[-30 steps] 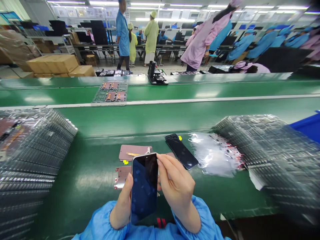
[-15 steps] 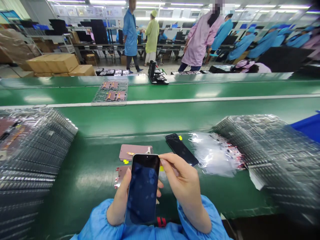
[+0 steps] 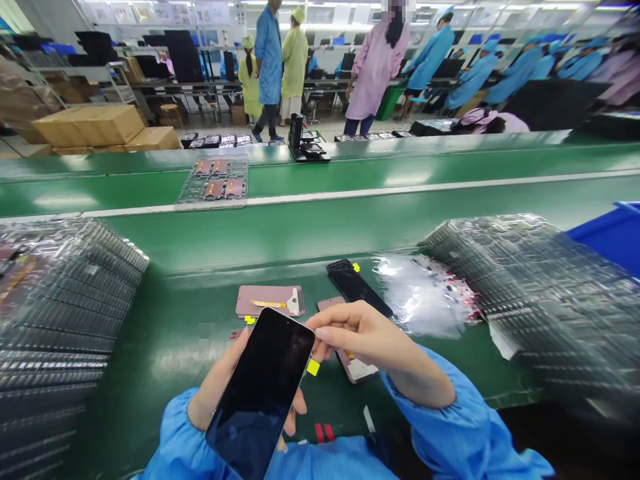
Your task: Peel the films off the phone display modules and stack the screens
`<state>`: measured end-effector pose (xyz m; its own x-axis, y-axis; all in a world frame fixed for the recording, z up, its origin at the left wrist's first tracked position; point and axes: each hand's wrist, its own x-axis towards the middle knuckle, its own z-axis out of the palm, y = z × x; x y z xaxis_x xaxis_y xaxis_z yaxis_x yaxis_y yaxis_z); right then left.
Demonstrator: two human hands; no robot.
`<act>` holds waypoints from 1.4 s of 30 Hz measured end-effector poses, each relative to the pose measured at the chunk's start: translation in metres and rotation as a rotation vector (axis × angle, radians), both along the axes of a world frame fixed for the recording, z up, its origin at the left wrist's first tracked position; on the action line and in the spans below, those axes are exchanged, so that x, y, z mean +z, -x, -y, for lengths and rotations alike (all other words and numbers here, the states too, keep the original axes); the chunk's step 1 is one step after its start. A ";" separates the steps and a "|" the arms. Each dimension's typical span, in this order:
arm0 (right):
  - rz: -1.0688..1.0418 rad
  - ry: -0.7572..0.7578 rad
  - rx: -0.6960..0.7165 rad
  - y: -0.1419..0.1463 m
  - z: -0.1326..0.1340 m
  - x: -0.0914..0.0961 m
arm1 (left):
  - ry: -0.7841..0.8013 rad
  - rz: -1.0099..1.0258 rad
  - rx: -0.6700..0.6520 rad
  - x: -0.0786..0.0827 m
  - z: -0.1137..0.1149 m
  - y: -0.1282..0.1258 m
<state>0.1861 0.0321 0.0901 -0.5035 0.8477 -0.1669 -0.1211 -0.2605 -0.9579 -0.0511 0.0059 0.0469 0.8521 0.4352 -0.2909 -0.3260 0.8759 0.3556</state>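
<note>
A black phone screen [image 3: 265, 393] with a thin pale edge lies tilted in my left hand [image 3: 223, 380], whose fingers wrap round it from behind. My right hand [image 3: 363, 333] is closed at the screen's upper right corner, thumb in front and fingers partly hidden behind. A yellow tab [image 3: 313, 367] sticks out from the edge just below those fingers. Beyond the held screen lies a brown-backed phone screen [image 3: 245, 300] with an orange flex cable. Another brown-backed screen [image 3: 357, 370] lies partly under my right hand. A dark phone screen [image 3: 357, 287] rests farther back.
Stacks of clear trays stand on the left [image 3: 85, 293] and right [image 3: 525, 293]. Clear films with red tabs [image 3: 420, 293] lie beside the right stack. Across the green bench [image 3: 165, 360] are a tray of brown parts [image 3: 215, 180] and a black fixture [image 3: 305, 143]. People stand beyond.
The phone screen has turned clockwise, its top leaning right. My right hand and forearm have swung flatter at its corner, uncovering the brown-backed screen beneath. The yellow tab now shows clearly.
</note>
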 end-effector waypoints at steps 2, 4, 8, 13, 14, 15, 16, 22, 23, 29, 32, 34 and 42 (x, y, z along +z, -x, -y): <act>0.005 0.002 0.014 0.000 0.001 0.001 | 0.015 0.009 -0.009 -0.001 0.000 0.001; 0.015 0.005 0.015 0.001 0.001 0.002 | 0.031 0.016 -0.021 -0.001 0.000 0.001; 0.033 0.022 0.008 0.001 0.001 0.003 | 0.039 0.013 -0.024 -0.001 0.000 0.001; 0.069 0.014 0.011 0.001 0.000 0.002 | 0.032 -0.005 0.000 -0.002 0.001 0.001; 0.074 0.007 0.011 0.001 0.000 0.001 | 0.026 -0.012 0.006 -0.002 0.001 0.001; 0.076 0.001 0.009 0.001 0.000 0.000 | 0.021 -0.024 0.011 -0.002 0.002 0.001; 0.074 -0.004 0.006 0.001 0.001 -0.002 | 0.018 -0.043 0.012 -0.002 0.002 0.001; 0.039 -0.003 0.014 -0.003 0.001 -0.012 | -0.015 -0.169 0.035 0.003 0.003 -0.004; 0.042 -0.005 0.023 -0.004 0.000 -0.013 | -0.019 -0.171 0.034 0.004 0.003 -0.005; 0.097 -0.016 0.111 -0.008 -0.002 -0.015 | 0.012 -0.149 0.001 0.009 0.006 -0.008; 0.144 -0.027 0.152 -0.009 -0.003 -0.013 | 0.037 -0.138 -0.033 0.013 0.006 -0.009; 0.146 -0.037 0.159 -0.009 -0.003 -0.013 | 0.029 -0.150 -0.063 0.015 0.005 -0.010; 0.219 -0.040 0.071 -0.002 0.003 -0.006 | -0.021 -0.163 -0.111 -0.001 0.002 -0.009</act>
